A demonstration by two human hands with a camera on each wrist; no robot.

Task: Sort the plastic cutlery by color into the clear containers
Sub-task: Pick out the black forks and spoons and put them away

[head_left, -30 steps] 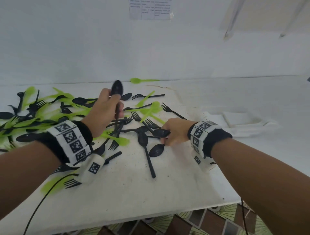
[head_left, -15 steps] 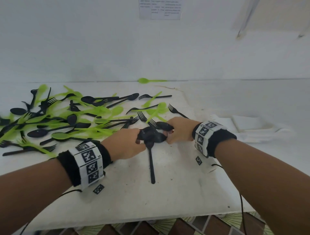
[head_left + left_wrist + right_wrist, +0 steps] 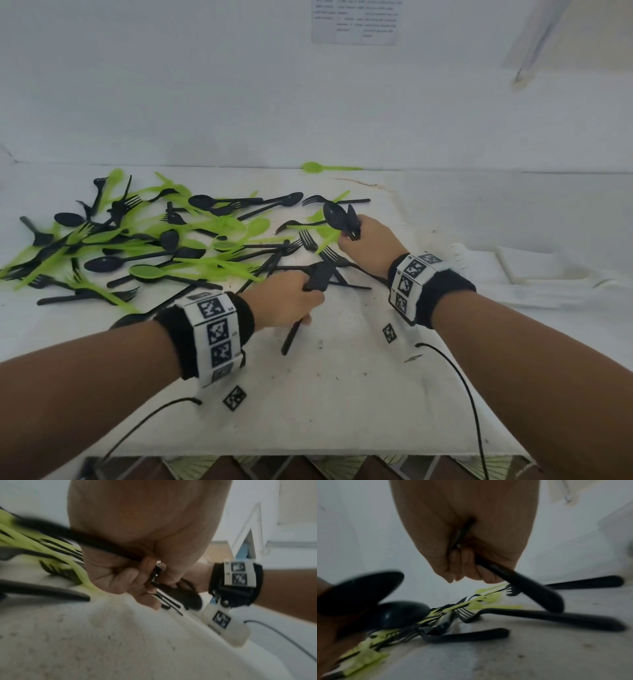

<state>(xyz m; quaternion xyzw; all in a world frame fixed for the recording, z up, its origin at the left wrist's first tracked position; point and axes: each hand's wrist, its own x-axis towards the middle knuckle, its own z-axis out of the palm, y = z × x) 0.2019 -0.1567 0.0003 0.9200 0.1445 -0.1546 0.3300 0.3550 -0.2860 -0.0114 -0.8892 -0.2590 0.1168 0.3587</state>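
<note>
Far left of the white cloth-covered desk (image 3: 342,394): the mixed heap of lime-green and black plastic cutlery (image 3: 144,246) is lying tangled, spoons and forks of both colours crossing one another. I am judging that most of the sorting is yet to be done, since so much here is unsorted.

Centre: my left hand (image 3: 284,305) is curling tight around a bunch of black plastic forks and handles (image 3: 318,277); in the left wrist view the fingers are closing over dark stems with tines poking out below. One black handle is sticking out under the fist toward me.

Right of that: my right hand (image 3: 368,240) is gripping a black plastic spoon (image 3: 334,216) with other black pieces, bowl raised above the desk. So I am gathering black only, both hands loaded and apart.

Back edge: a single lime-green plastic spoon (image 3: 313,167) is lying alone.

Far right: something white and folded (image 3: 534,274) is resting on the desk. No clear container is showing in any view, so I cannot tell whether anything is already sorted.
</note>
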